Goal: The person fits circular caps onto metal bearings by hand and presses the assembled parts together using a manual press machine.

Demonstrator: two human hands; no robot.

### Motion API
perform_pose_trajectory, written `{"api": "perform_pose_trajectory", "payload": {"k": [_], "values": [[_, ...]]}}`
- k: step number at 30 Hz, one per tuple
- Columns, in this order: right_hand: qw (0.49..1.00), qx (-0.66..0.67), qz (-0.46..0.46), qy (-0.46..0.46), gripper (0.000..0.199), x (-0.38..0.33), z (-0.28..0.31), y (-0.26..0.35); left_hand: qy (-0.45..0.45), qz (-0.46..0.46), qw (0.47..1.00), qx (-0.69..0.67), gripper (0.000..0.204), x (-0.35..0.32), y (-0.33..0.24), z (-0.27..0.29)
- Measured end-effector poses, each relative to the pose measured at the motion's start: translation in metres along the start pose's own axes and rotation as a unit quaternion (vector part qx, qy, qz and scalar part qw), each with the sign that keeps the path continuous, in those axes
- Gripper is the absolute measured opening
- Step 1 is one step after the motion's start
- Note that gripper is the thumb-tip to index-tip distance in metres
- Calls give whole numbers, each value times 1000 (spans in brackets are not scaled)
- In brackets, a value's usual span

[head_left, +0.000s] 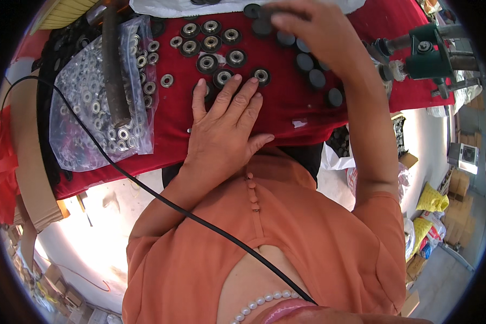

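Note:
My left hand [224, 124] lies palm down on the red cloth with its fingers spread. Its fingertips rest on or beside small black wheels with shiny metal bearings in their centres, such as one wheel [223, 79] and another at its right [261, 76]. More of these wheels [211, 43] sit in a loose cluster beyond the fingers. My right hand [313, 27] reaches to the far edge, thumb and fingers apart, over plain black discs [262, 28]. Its fingertips are slightly blurred beside them. Several more black discs [317, 79] are scattered below that hand.
A clear plastic bag [75, 116] of metal bearings lies open at left, a dark rod [115, 70] across it. Loose bearings [167, 81] lie beside it. A green metal clamp-like fixture [427, 60] stands at right. A black cable [162, 198] crosses the view. Cardboard [32, 146] stands at left.

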State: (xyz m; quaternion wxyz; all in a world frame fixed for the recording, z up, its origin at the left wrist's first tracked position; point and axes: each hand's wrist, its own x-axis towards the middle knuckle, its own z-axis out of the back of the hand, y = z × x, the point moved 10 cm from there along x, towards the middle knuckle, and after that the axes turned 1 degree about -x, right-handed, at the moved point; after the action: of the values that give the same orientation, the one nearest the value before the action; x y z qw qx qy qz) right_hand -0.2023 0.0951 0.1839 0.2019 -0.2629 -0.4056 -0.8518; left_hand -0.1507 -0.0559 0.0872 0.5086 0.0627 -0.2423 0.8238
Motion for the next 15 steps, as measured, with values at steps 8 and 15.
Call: {"api": "perform_pose_trajectory", "payload": {"k": [8,15], "values": [[959,-64,-257,106,18,-76,-47,-23,-31,-11,999,-18,57,-2,-2,5],[966,-79,-243,40,16,-70,-37,-25,-37,-1,999,-20,56,-6,0,5]]}}
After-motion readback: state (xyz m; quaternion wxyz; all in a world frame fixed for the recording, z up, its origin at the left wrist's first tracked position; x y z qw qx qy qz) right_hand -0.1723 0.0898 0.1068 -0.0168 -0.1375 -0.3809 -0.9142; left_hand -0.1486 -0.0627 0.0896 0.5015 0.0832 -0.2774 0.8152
